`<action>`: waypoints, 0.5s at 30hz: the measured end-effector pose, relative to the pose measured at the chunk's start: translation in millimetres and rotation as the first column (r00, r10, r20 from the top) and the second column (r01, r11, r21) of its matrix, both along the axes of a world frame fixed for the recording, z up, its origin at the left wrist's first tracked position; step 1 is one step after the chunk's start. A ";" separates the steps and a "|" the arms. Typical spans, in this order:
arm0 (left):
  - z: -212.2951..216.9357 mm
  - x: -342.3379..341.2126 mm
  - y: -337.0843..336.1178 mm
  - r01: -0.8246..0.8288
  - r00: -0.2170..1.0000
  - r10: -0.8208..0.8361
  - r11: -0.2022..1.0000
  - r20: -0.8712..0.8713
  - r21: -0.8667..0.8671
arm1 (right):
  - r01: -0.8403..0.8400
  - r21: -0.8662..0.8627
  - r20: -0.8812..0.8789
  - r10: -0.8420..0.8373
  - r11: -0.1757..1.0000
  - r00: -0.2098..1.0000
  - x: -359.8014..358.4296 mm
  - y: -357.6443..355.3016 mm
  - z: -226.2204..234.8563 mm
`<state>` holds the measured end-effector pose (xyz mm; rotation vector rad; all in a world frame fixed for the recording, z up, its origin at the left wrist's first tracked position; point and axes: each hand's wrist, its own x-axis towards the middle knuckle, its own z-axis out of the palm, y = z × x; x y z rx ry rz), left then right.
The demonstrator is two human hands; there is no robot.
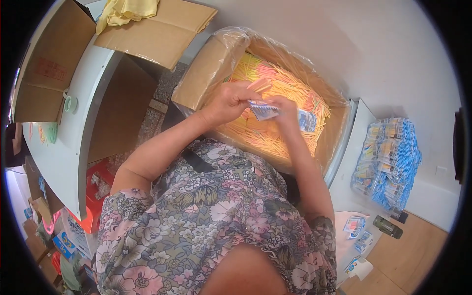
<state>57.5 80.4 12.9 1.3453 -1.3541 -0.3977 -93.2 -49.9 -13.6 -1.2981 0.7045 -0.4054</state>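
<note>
A: Status on the small blue-and-white packet [262, 110]?

B: It's over the lined carton [206, 69], near its middle, held between both hands. Left hand [227, 102] has fingers closed on the packet's left edge and also pinches a few thin sticks [259, 85] that poke up toward the far side of the carton. Right hand [287, 112] has fingers curled against the packet's right side; whether they clamp it or just touch it, I cannot tell, since the fingertips are hidden.

A: What's under it?

B: A loose heap of yellow, orange and pink sticks [275, 132] fills the carton, which has a clear plastic liner [275, 46].

A: Risks?

B: My read: the pinch on the sticks is shared with the packet grip, so one could slip out and drop back into the heap. The packet mouth looks narrow; a skewed stick could crease or tear it. The liner edge sits close to the wrists and could snag.

A: Anything else around?

B: Right of the carton, a clear bag of filled blue packets [388, 162] on a white surface [344, 187]. Nearer the person on that side, a few loose packets [355, 225]. Left of the carton, a white table [73, 147] with a tape roll [70, 103] and an open empty cardboard box [54, 64].
</note>
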 end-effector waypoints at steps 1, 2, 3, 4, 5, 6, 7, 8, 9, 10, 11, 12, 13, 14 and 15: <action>3.2 -3.1 -1.4 -0.010 1.000 0.013 0.997 0.029 -0.077 | -0.118 0.058 0.043 0.116 0.991 0.992 5.4 6.4 -6.8; 5.3 -5.0 -2.0 -0.016 0.998 0.025 0.988 0.057 -0.153 | -0.118 0.057 0.044 0.116 0.991 0.992 7.8 9.5 -8.4; 3.1 -3.8 -2.0 -0.018 0.998 0.028 0.988 0.059 -0.152 | -0.294 -0.239 -0.157 0.263 0.925 0.952 13.7 15.0 -1.2; -1.4 -2.0 -2.9 -0.021 0.999 0.026 0.994 0.041 -0.106 | -0.483 -0.468 -0.383 0.323 0.740 0.865 16.5 17.6 2.9; -3.5 -0.8 -3.3 -0.020 0.999 0.022 0.998 0.023 -0.059 | -0.471 -0.560 -0.431 0.246 0.682 0.868 14.3 12.7 -14.2; -4.2 1.4 -2.7 -0.029 0.999 0.031 0.998 0.025 -0.057 | -0.476 -0.560 -0.428 0.255 0.678 0.867 14.1 6.5 -13.5; -3.7 0.9 -2.0 -0.029 1.000 0.029 1.000 -0.013 -0.005 | -0.315 -0.609 -0.238 0.211 0.728 0.948 9.0 -0.5 -7.9; -3.2 0.3 -1.5 -0.024 0.998 0.027 0.999 -0.051 0.048 | -0.143 -0.622 -0.038 0.153 0.769 0.988 4.7 -6.6 0.2; -4.8 -0.2 -0.4 -0.025 0.998 0.028 0.998 -0.056 0.052 | -0.080 -0.059 -0.168 0.070 0.995 0.983 7.2 -9.0 39.4; -4.0 -1.3 -2.4 0.023 0.999 -0.021 0.998 -0.037 0.058 | -0.063 -0.058 -0.169 0.052 0.996 0.984 4.6 -8.2 42.6; -3.9 -3.1 -4.1 0.071 0.997 -0.070 0.995 -0.017 0.066 | -0.071 -0.101 -0.004 0.071 0.992 0.997 5.1 -5.9 42.6; -5.0 -5.7 -4.4 0.086 0.996 -0.084 0.994 -0.019 0.068 | -0.075 -0.145 0.159 0.098 0.987 0.982 7.5 -1.5 43.9; -6.4 -8.0 -4.2 0.136 0.988 -0.140 0.989 0.068 0.049 | -0.062 -0.484 0.025 0.085 0.873 0.996 14.1 7.1 56.6; -7.8 -11.0 -3.8 0.189 0.969 -0.191 0.982 0.156 0.033 | -0.047 -0.479 0.028 0.069 0.877 0.997 16.3 10.3 54.2; -8.8 -12.9 -3.7 0.202 0.966 -0.206 0.979 0.159 0.037 | -0.037 -0.640 -0.004 0.045 0.767 0.999 19.7 11.3 52.6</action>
